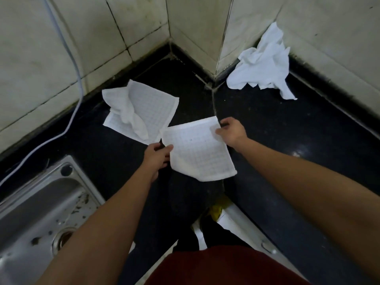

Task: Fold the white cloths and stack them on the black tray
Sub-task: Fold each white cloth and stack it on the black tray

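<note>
Bare counter (277, 130) left open beyond right fingers (220, 131), rumpled cloth (144, 108) laid just beyond left fingers (167, 148), far side closed by tiled walls (197, 27).

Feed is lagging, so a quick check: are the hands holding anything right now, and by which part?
Both hold the white grid-patterned square cloth: the left hand pinches its left edge, the right hand pinches its far right corner.
</note>
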The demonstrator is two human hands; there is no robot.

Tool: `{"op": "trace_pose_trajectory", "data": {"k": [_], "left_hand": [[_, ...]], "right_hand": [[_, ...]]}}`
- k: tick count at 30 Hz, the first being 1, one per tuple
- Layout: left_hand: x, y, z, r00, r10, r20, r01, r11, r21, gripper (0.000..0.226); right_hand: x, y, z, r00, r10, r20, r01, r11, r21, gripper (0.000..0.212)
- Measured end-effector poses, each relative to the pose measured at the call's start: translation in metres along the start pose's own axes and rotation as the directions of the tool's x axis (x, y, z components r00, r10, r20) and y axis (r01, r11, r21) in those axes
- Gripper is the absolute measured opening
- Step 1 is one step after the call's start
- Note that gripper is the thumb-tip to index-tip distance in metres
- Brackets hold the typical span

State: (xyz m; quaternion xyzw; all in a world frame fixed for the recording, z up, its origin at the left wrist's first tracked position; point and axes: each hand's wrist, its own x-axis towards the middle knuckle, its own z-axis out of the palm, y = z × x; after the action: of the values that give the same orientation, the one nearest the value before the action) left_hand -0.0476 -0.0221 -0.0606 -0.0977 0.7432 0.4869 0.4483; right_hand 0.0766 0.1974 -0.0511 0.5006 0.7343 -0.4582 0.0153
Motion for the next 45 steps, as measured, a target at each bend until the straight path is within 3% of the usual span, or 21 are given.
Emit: {"op": "trace_pose_trajectory", "data": {"k": [3, 6, 8, 11, 13, 16, 19, 21, 26, 30, 32, 35, 37, 40, 43, 45], "left_hand": [[-0.014, -0.029, 0.005, 1.0, 0.006, 0.005, -0.006, 0.996, 0.093, 0.07], [-0.019, -0.053, 0.012, 0.999, 0.036, 0.007, -0.037, 0.979, 0.2, 0.053], [-0.02, -0.06, 0.016, 0.996, 0.082, -0.016, -0.075, 0.961, 0.267, 0.033], [-0.024, -0.057, 0.017, 0.975, 0.195, -0.102, -0.155, 0.937, 0.314, 0.011], [-0.028, -0.054, 0.015, 0.957, 0.228, -0.18, -0.181, 0.953, 0.242, 0.005], [-0.034, -0.056, 0.014, 0.963, 0.103, -0.25, -0.095, 0.995, 0.043, 0.01], [-0.048, -0.066, 0.018, 0.986, -0.05, -0.157, 0.034, 0.994, -0.103, 0.03], [-0.057, -0.074, 0.02, 0.992, -0.035, -0.119, 0.032, 0.999, -0.026, 0.032], [-0.069, -0.098, 0.011, 0.995, 0.093, -0.043, -0.082, 0.972, 0.22, 0.01], [-0.079, -0.101, 0.001, 0.991, 0.114, 0.074, -0.132, 0.936, 0.326, 0.012], [-0.082, -0.095, -0.002, 0.983, 0.143, 0.117, -0.176, 0.918, 0.355, 0.023], [-0.077, -0.079, -0.005, 0.97, 0.21, 0.125, -0.244, 0.849, 0.469, 0.03], [-0.069, -0.063, -0.008, 0.949, 0.301, 0.092, -0.299, 0.767, 0.568, 0.023], [-0.05, -0.036, -0.013, 0.904, 0.421, 0.068, -0.364, 0.678, 0.638, 0.005], [-0.025, -0.012, -0.018, 0.904, 0.424, 0.05, -0.344, 0.653, 0.675, 0.024], [-0.008, 0.002, -0.019, 0.929, 0.371, 0.008, -0.286, 0.702, 0.652, 0.033]], "right_hand": [[-0.027, 0.025, 0.003, 0.999, 0.033, 0.027, -0.025, 0.965, -0.263, 0.047], [-0.056, 0.051, 0.007, 0.994, 0.079, 0.071, -0.032, 0.861, -0.508, 0.049], [-0.07, 0.066, 0.009, 0.989, 0.102, 0.106, -0.023, 0.817, -0.576, 0.042], [-0.076, 0.078, 0.008, 0.984, 0.138, 0.115, -0.069, 0.883, -0.465, 0.02], [-0.077, 0.081, 0.008, 0.986, 0.126, 0.105, -0.087, 0.943, -0.322, 0.017], [-0.082, 0.082, 0.008, 0.991, 0.109, 0.082, -0.097, 0.985, -0.141, 0.014], [-0.089, 0.085, 0.009, 0.988, 0.129, 0.084, -0.131, 0.991, 0.017, 0.02], [-0.094, 0.089, 0.01, 0.993, 0.104, 0.057, -0.107, 0.993, 0.051, 0.022], [-0.109, 0.099, 0.003, 0.994, 0.074, 0.082, -0.09, 0.974, 0.207, 0.013], [-0.118, 0.097, -0.009, 0.987, 0.097, 0.125, -0.135, 0.927, 0.349, 0.01], [-0.117, 0.091, -0.016, 0.982, 0.12, 0.145, -0.173, 0.881, 0.441, 0.009], [-0.106, 0.079, -0.027, 0.973, 0.121, 0.196, -0.21, 0.811, 0.546, 0.013], [-0.092, 0.069, -0.031, 0.967, 0.105, 0.232, -0.22, 0.803, 0.553, 0.023], [-0.066, 0.054, -0.032, 0.985, 0.047, 0.164, -0.106, 0.921, 0.376, 0.022], [-0.035, 0.039, -0.026, 0.994, -0.072, 0.078, 0.06, 0.988, 0.143, 0.005], [-0.014, 0.028, -0.021, 0.994, -0.092, 0.065, 0.091, 0.995, 0.029, 0.01]]}}
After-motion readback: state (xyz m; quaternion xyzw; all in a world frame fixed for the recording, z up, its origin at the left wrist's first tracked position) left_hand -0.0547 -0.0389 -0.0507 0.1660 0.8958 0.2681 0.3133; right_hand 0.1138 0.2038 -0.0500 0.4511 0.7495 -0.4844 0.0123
